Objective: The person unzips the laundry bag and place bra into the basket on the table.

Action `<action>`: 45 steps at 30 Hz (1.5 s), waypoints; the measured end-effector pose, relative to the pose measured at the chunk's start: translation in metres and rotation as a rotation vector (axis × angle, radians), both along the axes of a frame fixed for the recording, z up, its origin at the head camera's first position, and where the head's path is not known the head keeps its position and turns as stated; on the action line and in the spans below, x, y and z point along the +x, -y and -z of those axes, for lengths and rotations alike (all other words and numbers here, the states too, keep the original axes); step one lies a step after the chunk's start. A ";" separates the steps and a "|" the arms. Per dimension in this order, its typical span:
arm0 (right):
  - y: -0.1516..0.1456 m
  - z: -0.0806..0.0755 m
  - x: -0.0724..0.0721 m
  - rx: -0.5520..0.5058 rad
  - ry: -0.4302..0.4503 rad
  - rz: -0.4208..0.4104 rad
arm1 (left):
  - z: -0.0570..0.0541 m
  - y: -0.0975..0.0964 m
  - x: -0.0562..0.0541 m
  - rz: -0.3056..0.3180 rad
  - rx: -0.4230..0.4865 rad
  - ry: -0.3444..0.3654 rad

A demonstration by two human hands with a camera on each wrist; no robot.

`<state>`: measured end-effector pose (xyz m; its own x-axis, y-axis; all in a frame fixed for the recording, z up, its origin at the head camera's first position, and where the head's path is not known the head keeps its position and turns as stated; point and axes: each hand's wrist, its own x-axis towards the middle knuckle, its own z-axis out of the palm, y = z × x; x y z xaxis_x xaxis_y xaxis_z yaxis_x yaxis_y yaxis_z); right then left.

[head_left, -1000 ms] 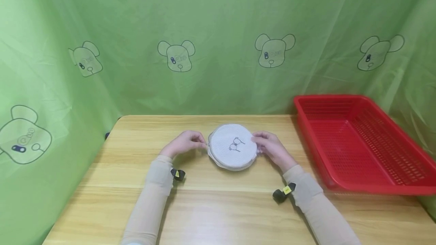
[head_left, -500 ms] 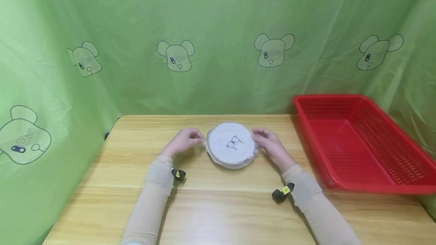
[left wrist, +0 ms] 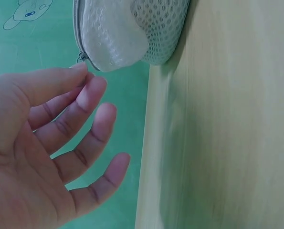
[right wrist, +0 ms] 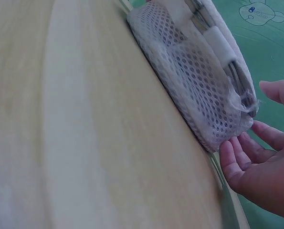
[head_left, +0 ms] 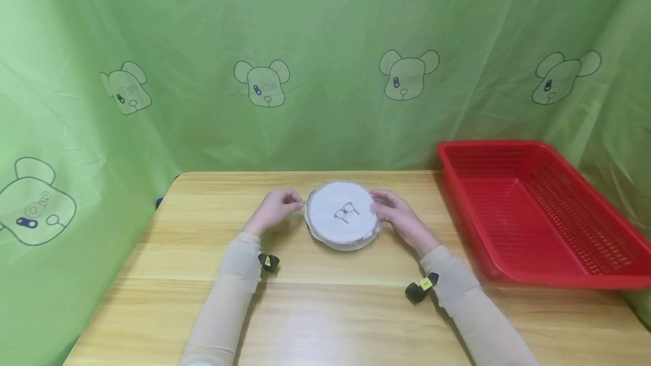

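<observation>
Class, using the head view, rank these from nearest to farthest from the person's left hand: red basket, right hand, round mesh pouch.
1. Round mesh pouch: beside the left hand, at its fingertips.
2. Right hand: at the pouch's right edge.
3. Red basket: far right.

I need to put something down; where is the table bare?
The table is bare at the front, between the left sleeve and the right sleeve, and leftward from the left sleeve to the table's edge. It's crowded at the white mesh bag, between the left hand and the right hand; the red basket fills the back right.
</observation>
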<state>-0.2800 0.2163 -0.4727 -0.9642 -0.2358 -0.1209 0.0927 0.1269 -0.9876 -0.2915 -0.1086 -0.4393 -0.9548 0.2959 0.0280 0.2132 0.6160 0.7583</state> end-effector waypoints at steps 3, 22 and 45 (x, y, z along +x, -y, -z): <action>0.000 0.000 0.000 -0.001 0.012 -0.007 | 0.001 0.000 0.000 -0.001 -0.002 -0.021; 0.000 0.001 0.001 0.015 0.078 -0.096 | 0.003 -0.003 -0.001 0.026 0.018 -0.003; -0.002 0.007 0.000 -0.070 0.065 -0.122 | 0.006 -0.006 -0.003 0.046 0.003 0.000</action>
<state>-0.2797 0.2183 -0.4792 -0.9184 -0.3611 -0.1615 0.1450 0.0727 -0.9868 -0.2942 -0.1024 -0.4454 -0.9403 0.3391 0.0286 0.2407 0.6033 0.7604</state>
